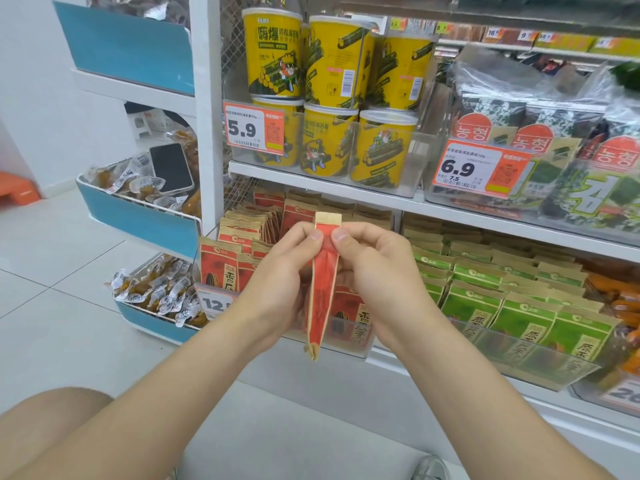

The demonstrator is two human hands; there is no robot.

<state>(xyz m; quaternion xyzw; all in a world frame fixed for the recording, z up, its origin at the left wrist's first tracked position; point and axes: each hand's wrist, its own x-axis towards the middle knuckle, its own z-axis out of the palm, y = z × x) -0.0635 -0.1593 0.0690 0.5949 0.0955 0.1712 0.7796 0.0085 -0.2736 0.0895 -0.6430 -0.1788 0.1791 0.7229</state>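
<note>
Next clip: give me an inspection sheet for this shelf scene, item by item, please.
Surface: white shelf unit, clear bins with price tags.
Job's things: red packet held edge-on in front of the row of red packets.
Clutter: phone lying on wrapped snacks in a blue side bin.
Hands: left hand and right hand both pinch the packet near its top.
Cables: nothing seen.
Surroundings: yellow tubs above, green packets to the right, seaweed bags, tiled floor.

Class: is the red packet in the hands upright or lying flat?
Upright: the red packet stands with top seal above the pinching left hand and right hand, bottom below.
</note>
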